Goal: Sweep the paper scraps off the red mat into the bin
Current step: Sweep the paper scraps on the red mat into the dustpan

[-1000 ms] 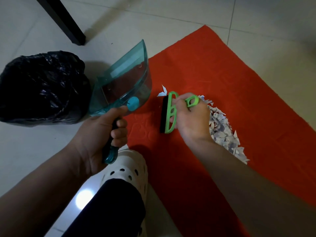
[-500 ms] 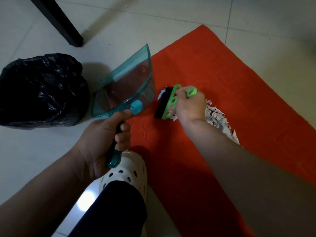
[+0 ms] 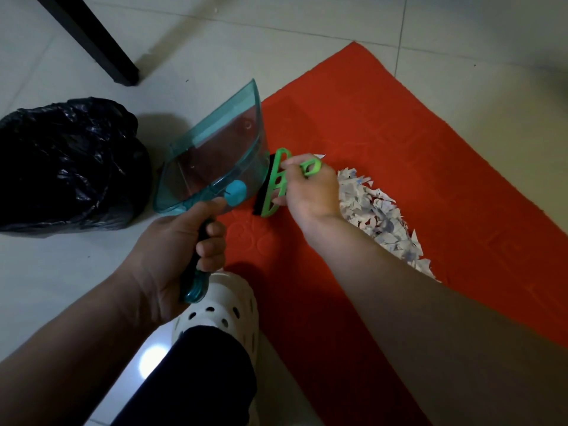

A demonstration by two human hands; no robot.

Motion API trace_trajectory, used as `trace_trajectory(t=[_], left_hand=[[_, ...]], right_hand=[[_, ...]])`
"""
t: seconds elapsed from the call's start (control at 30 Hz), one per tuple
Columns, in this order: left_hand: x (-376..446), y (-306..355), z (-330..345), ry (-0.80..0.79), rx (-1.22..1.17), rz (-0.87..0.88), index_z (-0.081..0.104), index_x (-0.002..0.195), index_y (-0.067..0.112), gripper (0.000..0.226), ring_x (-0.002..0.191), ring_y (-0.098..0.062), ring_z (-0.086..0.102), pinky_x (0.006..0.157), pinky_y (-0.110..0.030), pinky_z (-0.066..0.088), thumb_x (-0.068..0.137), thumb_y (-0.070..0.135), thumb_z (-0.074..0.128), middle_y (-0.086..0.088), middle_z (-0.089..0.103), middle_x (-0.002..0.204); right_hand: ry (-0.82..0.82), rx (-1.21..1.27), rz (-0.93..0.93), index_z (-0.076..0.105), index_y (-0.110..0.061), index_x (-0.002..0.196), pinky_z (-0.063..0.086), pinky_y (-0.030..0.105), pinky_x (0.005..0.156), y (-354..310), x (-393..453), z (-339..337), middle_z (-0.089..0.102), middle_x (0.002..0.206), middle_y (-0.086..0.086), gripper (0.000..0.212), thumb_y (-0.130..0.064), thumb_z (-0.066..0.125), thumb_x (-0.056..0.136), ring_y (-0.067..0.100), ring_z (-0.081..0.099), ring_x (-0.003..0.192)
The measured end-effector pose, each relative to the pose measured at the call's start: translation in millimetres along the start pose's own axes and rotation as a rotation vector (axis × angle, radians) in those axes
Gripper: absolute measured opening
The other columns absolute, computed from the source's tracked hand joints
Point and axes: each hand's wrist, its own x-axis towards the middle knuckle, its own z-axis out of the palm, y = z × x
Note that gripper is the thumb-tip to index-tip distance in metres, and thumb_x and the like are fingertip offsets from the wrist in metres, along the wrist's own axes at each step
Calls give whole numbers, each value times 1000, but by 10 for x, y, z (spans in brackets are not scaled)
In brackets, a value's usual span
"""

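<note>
Here the left hand (image 3: 172, 256) clenches the dustpan (image 3: 215, 158) handle, tilting its mouth toward the brush (image 3: 275, 184) gripped in the right hand (image 3: 310, 189) — likely to catch the paper scraps (image 3: 378, 216) heaped behind that hand on the red mat (image 3: 399, 142) — bin (image 3: 64, 164) waiting just left.

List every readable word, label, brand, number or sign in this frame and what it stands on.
None can be read.
paper scraps: bluish marks, too small and blurred to read.
dustpan: plain round teal patch, no lettering visible.
red mat: embossed pattern only, no words.
</note>
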Motion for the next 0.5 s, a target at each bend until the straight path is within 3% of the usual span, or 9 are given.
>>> trace_trajectory(t=[0.1,0.23,0.37,0.5], left_hand=[[2,-15,7,3,1,4,50,72,16,22,32,-2,27,28,-11,22,91,23,58,6,35,50],[-21,-43,9,-10,20,-8,50,72,16,22,32,-3,27,27,-13,23,92,22,58,6,35,48],[-41,-48,29,-3,39,-25,48,71,16,24,32,-4,26,26,-13,24,92,23,58,6,35,45],[-38,-55,50,-5,41,-33,49,73,17,22,32,-4,26,27,-13,25,92,24,58,6,35,45]], right_hand=[[125,-38,35,64,-7,89,59,46,56,91,5,-130,68,80,21,13,-9,52,94,38,69,65],[255,-55,-79,63,-9,85,56,46,51,165,-130,-399,65,70,20,14,-10,51,92,29,67,54],[214,115,-115,61,-8,87,49,38,49,47,-116,-359,61,65,15,12,-6,51,93,30,66,53],[223,111,-51,61,-12,85,54,40,54,-58,123,-170,60,62,10,13,-10,52,94,32,67,59]])
